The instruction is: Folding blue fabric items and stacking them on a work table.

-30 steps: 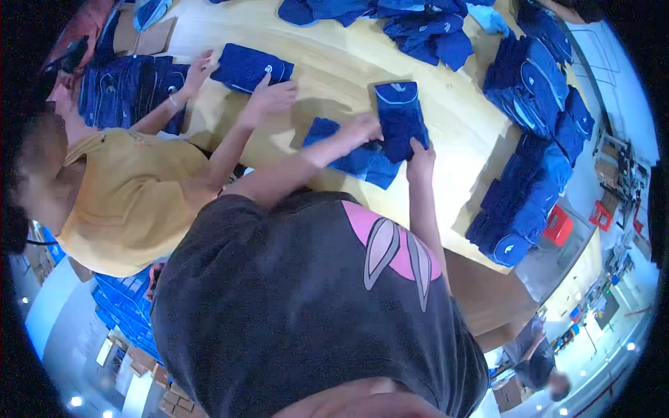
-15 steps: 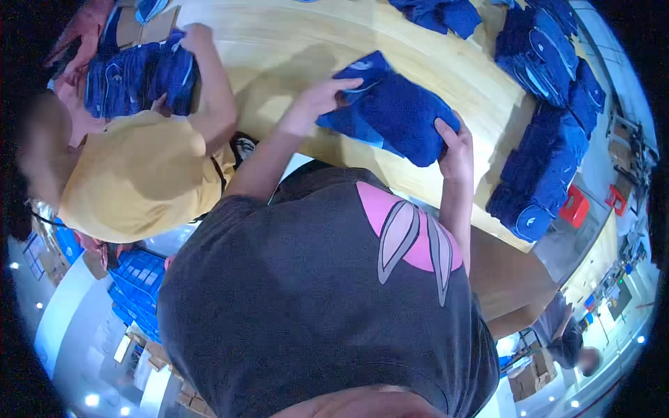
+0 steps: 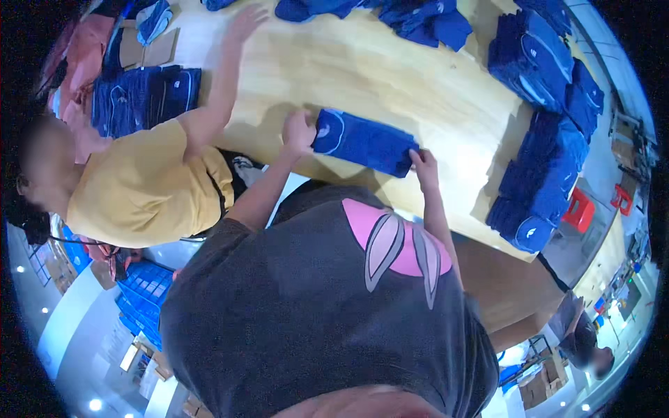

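A navy blue garment (image 3: 369, 141), folded into a long flat strip, lies on the pale wooden table (image 3: 279, 76) in front of me. A light curved trim and a small pale emblem show at its left end. My left hand (image 3: 300, 132) is closed at that end, its fingertips partly hidden. At the opposite end, my right hand (image 3: 425, 168) pinches the corner between thumb and fingers.
Stacks of folded navy garments (image 3: 536, 167) line the table's right side, and loose navy ones (image 3: 425, 21) lie at the far edge. To my left, a co-worker in a yellow shirt (image 3: 139, 181) reaches across beside another row of folded garments (image 3: 143, 101). A red stool (image 3: 578, 209) stands beyond the right edge.
The garment, held up and partly loose before, now lies flat as a narrow strip. Both my hands have shifted left and lower. The co-worker's arm has swung away from the left row toward the far edge.
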Motion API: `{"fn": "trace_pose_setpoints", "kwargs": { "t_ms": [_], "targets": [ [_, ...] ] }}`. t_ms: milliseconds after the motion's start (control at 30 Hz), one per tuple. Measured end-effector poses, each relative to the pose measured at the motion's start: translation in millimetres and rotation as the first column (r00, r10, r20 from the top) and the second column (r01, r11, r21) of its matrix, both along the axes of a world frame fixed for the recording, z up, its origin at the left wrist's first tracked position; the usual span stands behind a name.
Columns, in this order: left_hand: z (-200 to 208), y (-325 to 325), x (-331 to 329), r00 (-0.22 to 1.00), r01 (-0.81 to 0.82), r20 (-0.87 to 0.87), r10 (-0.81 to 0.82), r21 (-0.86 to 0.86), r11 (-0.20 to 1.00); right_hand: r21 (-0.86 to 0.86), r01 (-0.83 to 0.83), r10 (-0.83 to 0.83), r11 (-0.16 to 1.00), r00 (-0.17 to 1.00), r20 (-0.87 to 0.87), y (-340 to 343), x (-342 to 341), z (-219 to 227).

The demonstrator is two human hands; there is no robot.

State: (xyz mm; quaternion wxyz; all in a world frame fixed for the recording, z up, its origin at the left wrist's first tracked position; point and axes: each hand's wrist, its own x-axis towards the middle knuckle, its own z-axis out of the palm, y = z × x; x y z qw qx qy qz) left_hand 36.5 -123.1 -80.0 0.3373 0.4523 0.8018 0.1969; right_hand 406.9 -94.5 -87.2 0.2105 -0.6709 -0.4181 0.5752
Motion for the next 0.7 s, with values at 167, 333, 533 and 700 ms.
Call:
{"fn": "trace_pose_setpoints", "kwargs": {
  "t_ms": [167, 333, 533, 700],
  "targets": [
    [18.6, 138.3, 34.0, 0.945, 0.282, -0.270, -0.186, 0.382, 0.880, -0.057, 0.007, -0.001, 0.998, 0.996, 0.091, 12.4, 5.8, 22.5],
    [35.9, 292.2, 88.7, 0.936, 0.249, -0.337, -0.107, 0.412, 0.877, -0.098, 0.113, -0.116, 0.989, 0.993, -0.022, 4.2, 17.6, 19.3],
    [10.0, 378.6, 67.6, 0.949, 0.308, -0.077, -0.306, 0.024, 0.951, -0.088, -0.069, 0.077, 0.994, 0.994, 0.084, 2.1, 28.0, 37.0],
    [88.7, 318.8, 77.1, 0.448, -0.119, 0.889, -0.097, 0.166, 0.979, -0.138, 0.231, -0.246, 0.963, 0.964, -0.104, 24.6, 42.8, 45.9]
  ]
}}
